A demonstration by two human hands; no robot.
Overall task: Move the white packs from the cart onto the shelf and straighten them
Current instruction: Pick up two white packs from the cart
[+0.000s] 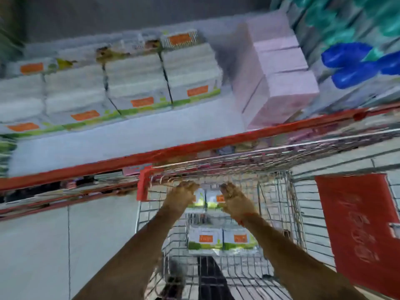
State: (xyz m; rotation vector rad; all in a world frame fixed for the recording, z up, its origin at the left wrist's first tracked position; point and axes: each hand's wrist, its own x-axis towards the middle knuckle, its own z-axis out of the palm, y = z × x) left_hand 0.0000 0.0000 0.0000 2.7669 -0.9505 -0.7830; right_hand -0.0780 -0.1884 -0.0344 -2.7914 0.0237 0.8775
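Observation:
The frame is blurred by motion. Both my arms reach down into a wire cart (279, 204). My left hand (183, 197) and my right hand (234, 199) press against the two sides of a pair of white packs (206, 199) with orange labels and green edges at the cart's far end. Two more white packs (218, 239) lie lower in the cart, nearer me. On the white shelf (121, 141) with a red front edge, rows of the same white packs (134, 83) stand stacked at the back left.
Pink packs (279, 83) are stacked at the shelf's right end. Blue and green packaged goods (357, 63) sit further right. A red flap (359, 230) hangs on the cart's right side. A lower shelf edge (65, 198) and pale floor tiles lie to the left.

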